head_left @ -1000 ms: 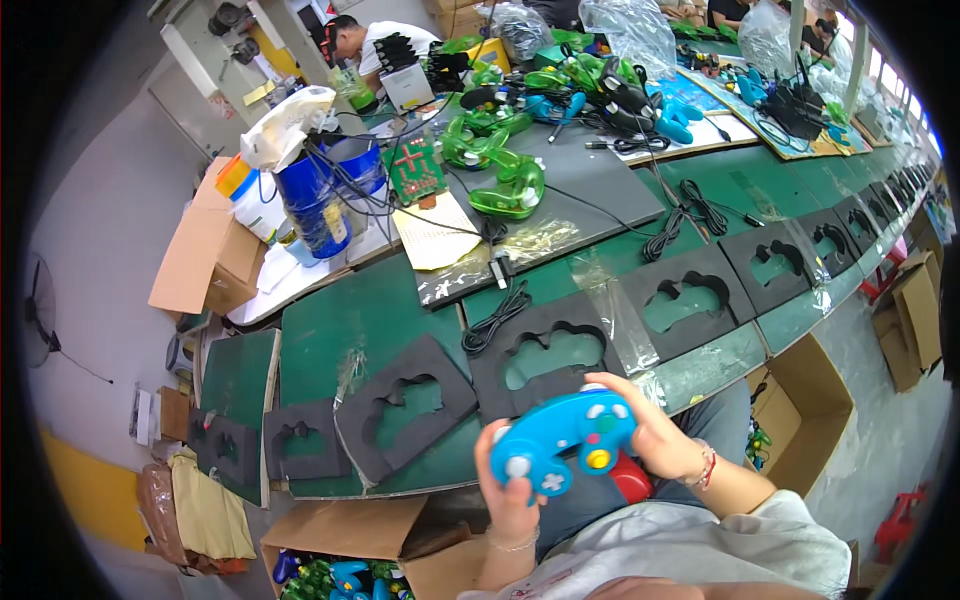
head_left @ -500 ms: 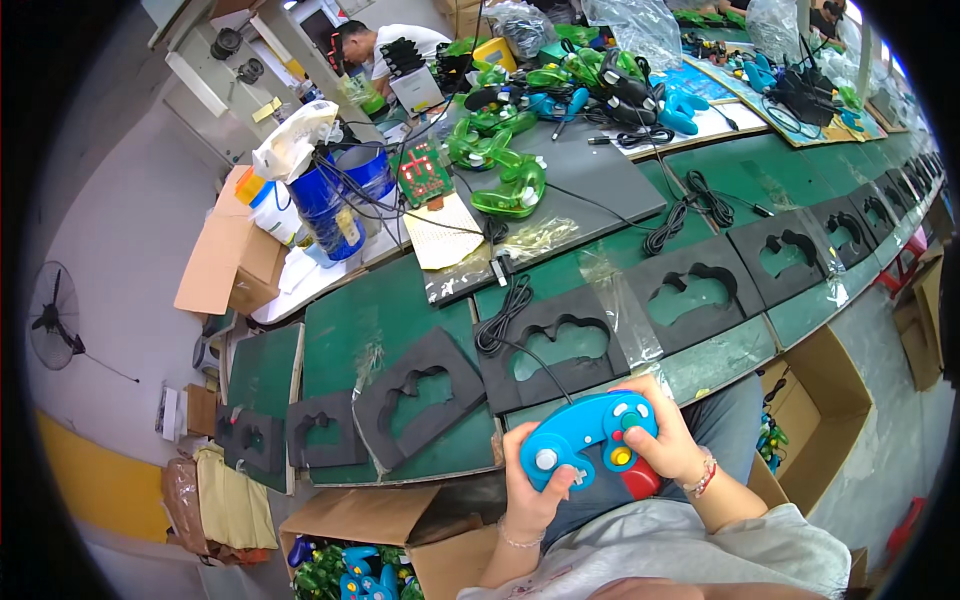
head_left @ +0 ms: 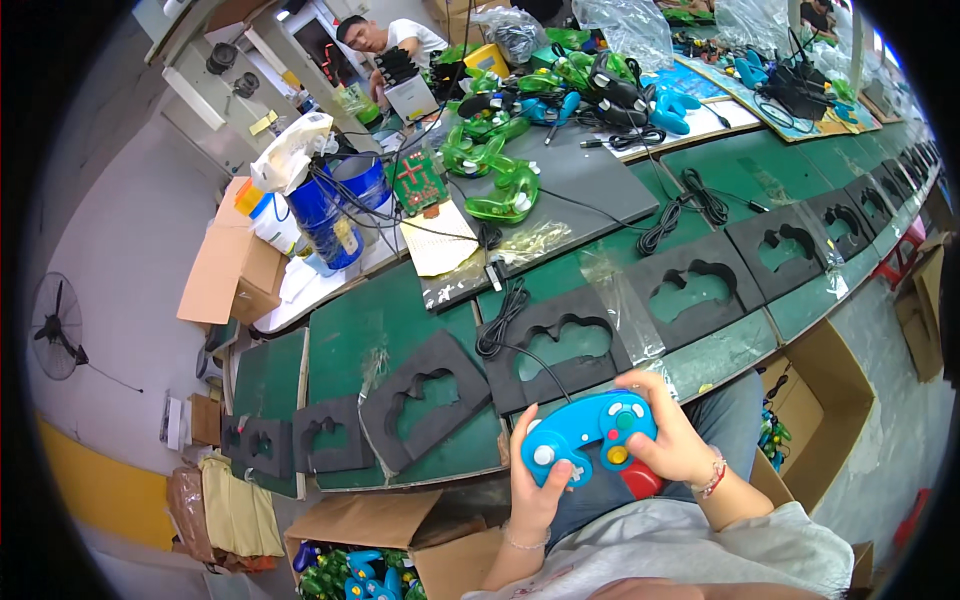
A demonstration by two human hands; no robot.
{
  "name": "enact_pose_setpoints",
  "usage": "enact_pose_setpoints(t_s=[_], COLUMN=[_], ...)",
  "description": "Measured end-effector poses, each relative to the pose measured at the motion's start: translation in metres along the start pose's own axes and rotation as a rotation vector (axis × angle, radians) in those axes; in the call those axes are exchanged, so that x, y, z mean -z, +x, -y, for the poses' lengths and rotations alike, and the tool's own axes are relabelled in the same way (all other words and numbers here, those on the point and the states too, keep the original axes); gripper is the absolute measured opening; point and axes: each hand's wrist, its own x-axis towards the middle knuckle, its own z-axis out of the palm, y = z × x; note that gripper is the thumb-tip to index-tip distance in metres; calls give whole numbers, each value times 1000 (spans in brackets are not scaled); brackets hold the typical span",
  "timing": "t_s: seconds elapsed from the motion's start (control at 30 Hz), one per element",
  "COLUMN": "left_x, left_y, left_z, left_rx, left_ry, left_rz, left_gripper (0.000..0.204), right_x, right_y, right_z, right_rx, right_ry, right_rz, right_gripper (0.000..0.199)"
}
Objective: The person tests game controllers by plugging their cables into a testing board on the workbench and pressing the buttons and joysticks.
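Both my hands hold a blue game controller (head_left: 590, 432) with coloured buttons over my lap, just below the green bench's front edge. My left hand (head_left: 536, 488) grips its left handle with the thumb near the grey stick. My right hand (head_left: 672, 440) wraps the right handle, thumb by the buttons; a bracelet sits on that wrist. A black cable (head_left: 500, 325) runs from the controller up to a coil on the bench. Straight ahead lies a dark foam tray (head_left: 558, 345) with a controller-shaped cutout.
More foam trays (head_left: 425, 400) line the green bench (head_left: 350, 330) left and right. Green translucent controllers (head_left: 495, 165) lie on a grey mat beyond. A blue bucket (head_left: 330, 215), cardboard boxes (head_left: 235, 265), and a box of controllers (head_left: 355, 575) are nearby. A person (head_left: 385, 40) works at the far end.
The view has shifted, so the bench sits higher and more to the right. My hands keep turning the blue controller slightly while holding it over my lap.
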Motion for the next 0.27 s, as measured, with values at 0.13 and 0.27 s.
enact_pose_setpoints(t_s=[0.13, 0.27], left_x=[8, 8], left_y=[-2, -3], left_z=[1, 4], left_rx=[-3, -45], left_ry=[20, 54], left_rz=[20, -14], left_gripper=[80, 80], right_x=[-1, -8], right_y=[-6, -10], right_z=[0, -3], right_rx=[-38, -32], right_ry=[87, 134], right_rz=[22, 0], right_gripper=[51, 54])
